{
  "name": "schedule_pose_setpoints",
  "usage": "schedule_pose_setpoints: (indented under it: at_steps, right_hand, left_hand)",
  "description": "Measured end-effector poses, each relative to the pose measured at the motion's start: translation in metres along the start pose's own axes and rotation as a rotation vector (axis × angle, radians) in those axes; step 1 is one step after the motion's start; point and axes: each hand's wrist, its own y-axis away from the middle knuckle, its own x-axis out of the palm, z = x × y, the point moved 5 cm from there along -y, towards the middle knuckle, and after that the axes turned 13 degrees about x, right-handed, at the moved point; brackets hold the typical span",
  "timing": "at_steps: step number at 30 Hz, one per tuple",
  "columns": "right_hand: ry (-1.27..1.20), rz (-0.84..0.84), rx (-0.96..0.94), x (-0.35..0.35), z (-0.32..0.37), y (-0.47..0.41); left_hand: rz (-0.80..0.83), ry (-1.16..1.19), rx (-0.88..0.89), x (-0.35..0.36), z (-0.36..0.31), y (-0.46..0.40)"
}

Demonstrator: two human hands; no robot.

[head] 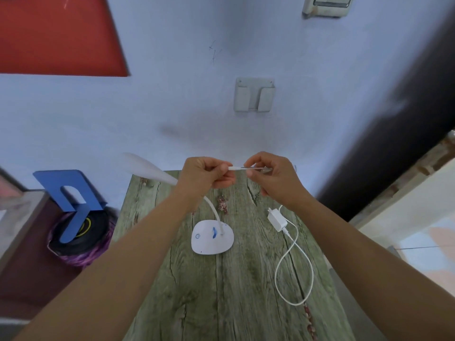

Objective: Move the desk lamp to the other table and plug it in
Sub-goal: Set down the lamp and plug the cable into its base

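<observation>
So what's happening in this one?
A person stands over a wood-grain table. Both the left hand and the right hand pinch the connector end of a white cable held above the tabletop. The desk lamp stands on the table, and the white power adapter lies beside it, not plugged into anything.

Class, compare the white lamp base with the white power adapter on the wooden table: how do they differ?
The rounded white lamp base is broad and flat with blue markings; the white power adapter is a small plain block. The base carries a curved neck; the adapter trails a looped cable. Both lie on the wooden table.
</observation>
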Motion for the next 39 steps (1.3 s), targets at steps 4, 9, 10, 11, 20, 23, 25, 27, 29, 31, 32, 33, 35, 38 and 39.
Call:
schedule_pose_setpoints:
  at_steps: [4, 9, 10, 11, 20, 23, 25, 27, 29, 31, 32, 33, 35, 38, 39]
  right_hand:
    - [0.059, -0.009, 0.003, 0.004, -0.003, -0.005]
    - [0.154, 0.003, -0.026, 0.003, -0.006, -0.011]
    - [0.157, 0.005, -0.033, 0.003, -0.007, -0.011]
    - [0.158, 0.007, -0.035, 0.003, -0.007, -0.012]
    - [0.106, -0.066, -0.016, 0.001, -0.028, -0.017]
    - [0.119, -0.08, 0.063, 0.002, -0.046, -0.017]
    - [0.126, -0.092, 0.1, 0.001, -0.058, -0.016]
    - [0.143, -0.115, 0.118, -0.001, -0.071, -0.013]
    - [0.16, -0.128, 0.132, -0.001, -0.085, -0.009]
    - [0.184, -0.112, 0.158, 0.004, -0.103, -0.003]
    - [0.186, -0.102, 0.175, 0.007, -0.112, 0.0]
    - [0.183, -0.09, 0.193, 0.012, -0.122, 0.003]
    - [0.194, -0.06, 0.211, 0.023, -0.137, 0.009]
    - [0.227, -0.028, 0.232, 0.039, -0.156, 0.017]
    - [0.239, -0.027, 0.236, 0.043, -0.161, 0.018]
  left_hand:
    - [0.003, -0.097, -0.04, 0.006, 0.006, -0.004]
    - [0.019, -0.187, -0.124, 0.009, 0.013, -0.009]
    - [0.022, -0.187, -0.141, 0.011, 0.015, -0.01]
    - [0.025, -0.185, -0.155, 0.013, 0.016, -0.01]
    - [-0.045, -0.15, -0.256, 0.029, 0.035, -0.01]
    - [-0.1, -0.091, -0.29, 0.038, 0.047, -0.003]
    - [-0.182, -0.066, -0.292, 0.043, 0.055, 0.003]
    - [-0.245, -0.04, -0.283, 0.047, 0.066, 0.013]
    - [-0.215, -0.048, -0.285, 0.052, 0.081, 0.028]
    - [-0.127, -0.096, -0.317, 0.054, 0.099, 0.046]
    - [-0.091, -0.141, -0.341, 0.053, 0.108, 0.054]
    - [-0.07, -0.191, -0.367, 0.049, 0.118, 0.064]
    - [-0.048, -0.305, -0.411, 0.037, 0.134, 0.079]
    - [-0.081, -0.449, -0.457, 0.01, 0.152, 0.099]
    - [-0.101, -0.516, -0.441, -0.001, 0.154, 0.102]
